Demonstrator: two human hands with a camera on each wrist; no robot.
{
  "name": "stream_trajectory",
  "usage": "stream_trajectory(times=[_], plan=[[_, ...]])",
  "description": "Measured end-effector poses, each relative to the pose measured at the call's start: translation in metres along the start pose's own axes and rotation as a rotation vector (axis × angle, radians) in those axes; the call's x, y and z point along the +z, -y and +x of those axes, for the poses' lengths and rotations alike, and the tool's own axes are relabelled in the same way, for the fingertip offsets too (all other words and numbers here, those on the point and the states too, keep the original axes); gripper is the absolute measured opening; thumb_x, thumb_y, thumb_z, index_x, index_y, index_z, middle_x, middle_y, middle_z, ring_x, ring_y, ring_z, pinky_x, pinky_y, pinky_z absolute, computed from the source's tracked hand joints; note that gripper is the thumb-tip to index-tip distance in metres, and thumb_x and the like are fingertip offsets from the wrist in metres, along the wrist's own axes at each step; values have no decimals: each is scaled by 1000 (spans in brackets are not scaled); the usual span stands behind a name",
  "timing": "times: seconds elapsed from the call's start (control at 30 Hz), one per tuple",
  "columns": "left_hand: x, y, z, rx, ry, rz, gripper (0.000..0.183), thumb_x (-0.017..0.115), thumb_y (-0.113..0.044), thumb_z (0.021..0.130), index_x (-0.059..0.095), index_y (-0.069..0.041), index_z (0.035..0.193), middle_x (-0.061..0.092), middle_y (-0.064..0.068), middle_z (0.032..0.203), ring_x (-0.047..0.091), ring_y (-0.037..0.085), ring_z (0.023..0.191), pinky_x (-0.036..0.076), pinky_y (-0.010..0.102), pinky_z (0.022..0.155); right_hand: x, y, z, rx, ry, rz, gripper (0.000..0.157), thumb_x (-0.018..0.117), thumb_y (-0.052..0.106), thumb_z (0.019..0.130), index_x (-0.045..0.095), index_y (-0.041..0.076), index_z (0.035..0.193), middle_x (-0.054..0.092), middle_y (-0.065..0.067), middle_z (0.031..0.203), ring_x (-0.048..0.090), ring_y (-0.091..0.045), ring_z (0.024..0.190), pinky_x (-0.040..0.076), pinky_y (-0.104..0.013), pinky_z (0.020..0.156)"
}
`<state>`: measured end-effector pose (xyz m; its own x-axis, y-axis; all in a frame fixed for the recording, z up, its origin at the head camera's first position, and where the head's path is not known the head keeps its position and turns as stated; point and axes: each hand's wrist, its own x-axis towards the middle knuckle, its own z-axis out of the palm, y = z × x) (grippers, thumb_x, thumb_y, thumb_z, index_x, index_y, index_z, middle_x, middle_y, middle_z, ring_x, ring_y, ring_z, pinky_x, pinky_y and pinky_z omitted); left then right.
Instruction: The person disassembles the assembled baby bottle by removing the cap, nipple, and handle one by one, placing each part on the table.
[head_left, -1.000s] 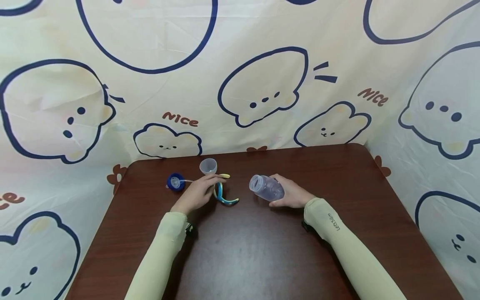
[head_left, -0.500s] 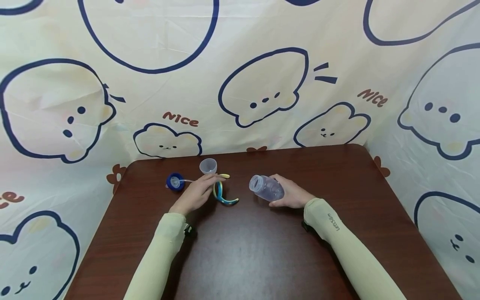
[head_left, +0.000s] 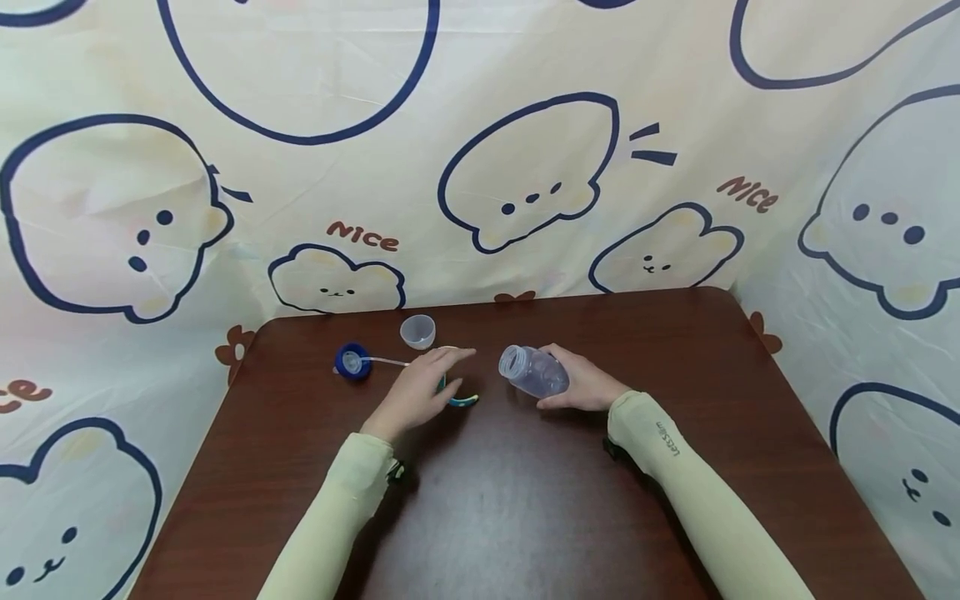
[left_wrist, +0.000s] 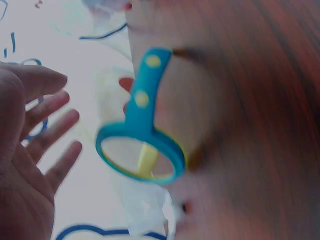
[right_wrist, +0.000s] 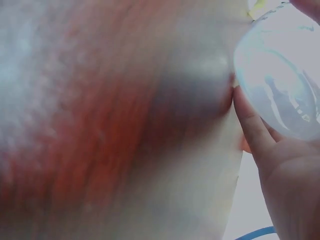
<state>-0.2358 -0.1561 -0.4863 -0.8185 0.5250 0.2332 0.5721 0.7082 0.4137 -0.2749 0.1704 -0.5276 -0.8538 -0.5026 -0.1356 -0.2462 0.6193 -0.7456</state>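
My right hand (head_left: pixel 585 385) holds a clear plastic bottle (head_left: pixel 538 373), tilted on its side with its uncapped mouth facing left. In the right wrist view the bottle's rounded base (right_wrist: pixel 280 70) fills the upper right, the fingers around it. My left hand (head_left: pixel 416 390) hovers over a teal and yellow handle piece with a ring (head_left: pixel 463 402), partly hiding it. The left wrist view shows that handle piece (left_wrist: pixel 145 100) standing apart from the left hand (left_wrist: pixel 25 175), whose fingers are spread loosely with nothing in them.
Left of the left hand lies a blue lid (head_left: pixel 352 362) with a thin pale straw (head_left: pixel 384 361) reaching right from it. Behind the hand stands a small clear cup-shaped cover (head_left: pixel 417 332). A patterned curtain (head_left: pixel 517 275) borders the brown table (head_left: pixel 510 500).
My left hand has moved a little to the right and its fingers have spread over the handle piece, uncovering more of the straw. The right hand and bottle stay almost still.
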Motion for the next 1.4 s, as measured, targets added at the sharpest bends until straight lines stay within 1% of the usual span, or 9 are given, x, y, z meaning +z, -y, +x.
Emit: stream_trajectory(times=[0.13,0.3,0.47,0.63,0.7,0.87,1.0,1.27,1.4], plan=[[5,-14,3,-49,26,-52,62,71,-14,98,46,-13,155,61,6,146,57,27,136,48,50,112,-3,3,3,3,-35,13,90,93,37,76,42,21,148,56,-5,142,55,-27,129,47,-56,110],[13,-28,9,-114,70,-174,72,70,-15,100,33,-10,162,56,7,153,52,27,143,44,49,116,-6,12,9,-12,-89,52,94,92,40,77,38,20,151,53,-7,146,52,-31,133,46,-58,111],[20,-36,15,-111,97,-265,81,69,-15,100,22,-11,165,50,7,159,46,28,147,40,51,119,-6,21,17,-43,-139,107,94,93,38,77,38,22,151,51,-4,147,51,-30,136,46,-58,112],[25,-40,19,-119,113,-366,92,68,-16,101,5,-18,168,42,3,164,41,23,150,38,50,121,-6,25,24,-78,-167,131,96,91,40,78,36,23,154,48,-2,150,50,-29,138,45,-58,113],[27,-40,20,-125,112,-413,95,68,-15,101,1,-19,167,40,3,165,40,23,151,37,49,121,-6,27,25,-75,-162,144,95,89,41,81,33,24,155,45,-2,151,47,-29,139,42,-59,115],[28,-36,25,-112,61,-473,95,69,-10,99,3,-14,167,40,10,165,45,26,148,39,48,120,-5,31,25,-90,-135,160,94,82,39,89,23,24,160,36,-5,156,39,-30,144,33,-62,120],[26,-35,29,-99,15,-489,94,70,-7,98,7,-14,167,44,13,162,47,29,147,41,48,119,-6,33,29,-101,-132,136,95,80,39,91,19,23,161,35,-6,157,39,-31,145,33,-61,121],[27,-30,32,-125,-2,-459,92,70,-10,99,10,-22,168,39,12,163,46,29,147,43,46,117,0,30,43,-65,-128,97,99,82,48,87,21,20,160,40,-8,158,42,-30,144,35,-59,121],[28,-25,36,-135,-12,-445,91,70,-9,99,11,-25,168,39,12,162,47,29,146,44,46,117,1,32,49,-84,-147,101,95,83,43,88,25,17,158,41,-8,156,43,-31,143,35,-58,121]])
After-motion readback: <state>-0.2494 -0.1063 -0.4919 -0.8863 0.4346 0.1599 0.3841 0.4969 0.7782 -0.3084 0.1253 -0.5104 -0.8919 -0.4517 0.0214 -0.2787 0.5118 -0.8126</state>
